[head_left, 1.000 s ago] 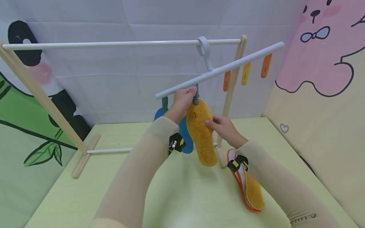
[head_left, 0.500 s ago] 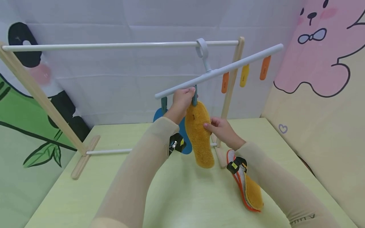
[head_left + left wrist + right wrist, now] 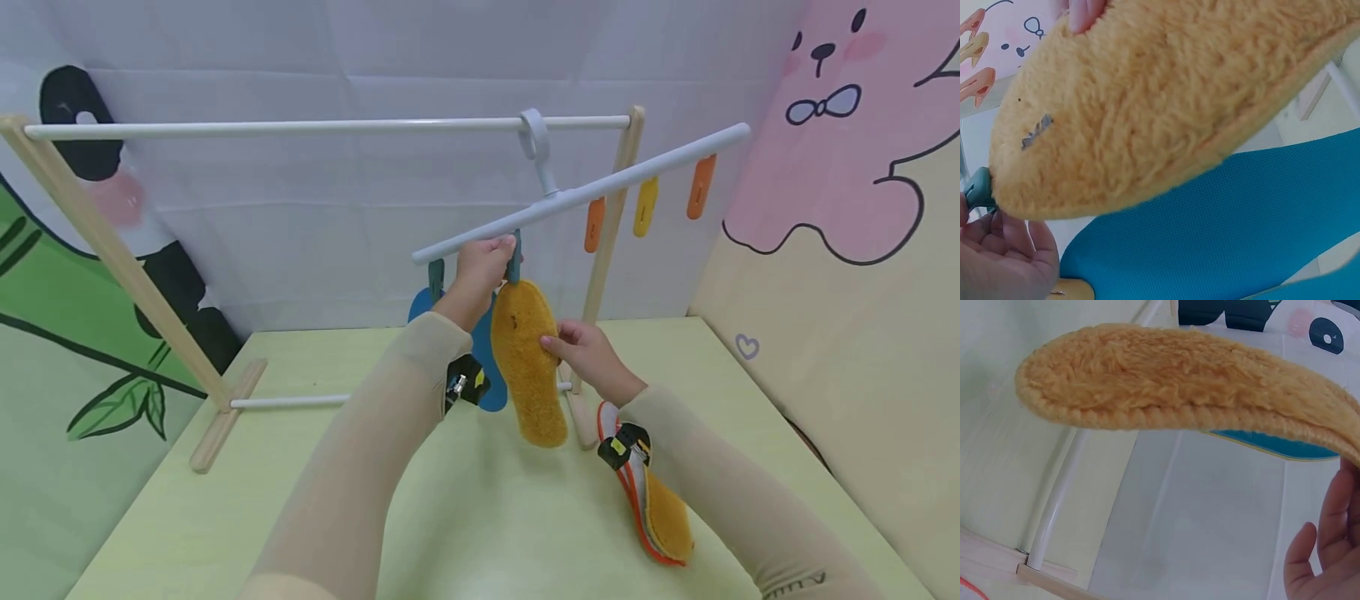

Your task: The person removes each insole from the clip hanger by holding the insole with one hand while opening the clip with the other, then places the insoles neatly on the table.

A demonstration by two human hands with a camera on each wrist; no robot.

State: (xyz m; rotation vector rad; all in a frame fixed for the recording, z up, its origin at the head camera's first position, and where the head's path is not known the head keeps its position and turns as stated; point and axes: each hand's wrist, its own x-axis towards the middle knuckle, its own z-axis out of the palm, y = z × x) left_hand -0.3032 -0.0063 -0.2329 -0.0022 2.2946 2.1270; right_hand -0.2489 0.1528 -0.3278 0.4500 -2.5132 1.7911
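A fuzzy yellow insole (image 3: 528, 367) hangs heel-up from a dark green clip (image 3: 514, 258) on the tilted white hanger bar (image 3: 592, 192). My left hand (image 3: 480, 271) pinches that clip just above the insole's upper end. With thumb and fingers, my right hand (image 3: 592, 354) holds the insole's right edge, a little above its middle. In the left wrist view the clip (image 3: 980, 187) sits at the insole's end, its tips right at the edge. Behind hangs a blue insole (image 3: 491, 375) from another green clip (image 3: 437, 279), partly hidden by my left arm.
The hanger's ring hook (image 3: 536, 137) loops over the rack's top rail (image 3: 300, 127). Orange clips (image 3: 701, 187) and a yellow clip (image 3: 646, 207) hang along the bar's right half. Under my right wrist, a second yellow insole (image 3: 667, 521) lies with a red-edged grey piece (image 3: 636, 508) on the table.
Both hands stay on the clip and the yellow insole. The view has shifted slightly; the insole's lower end swings a little left, and otherwise the hold looks the same.
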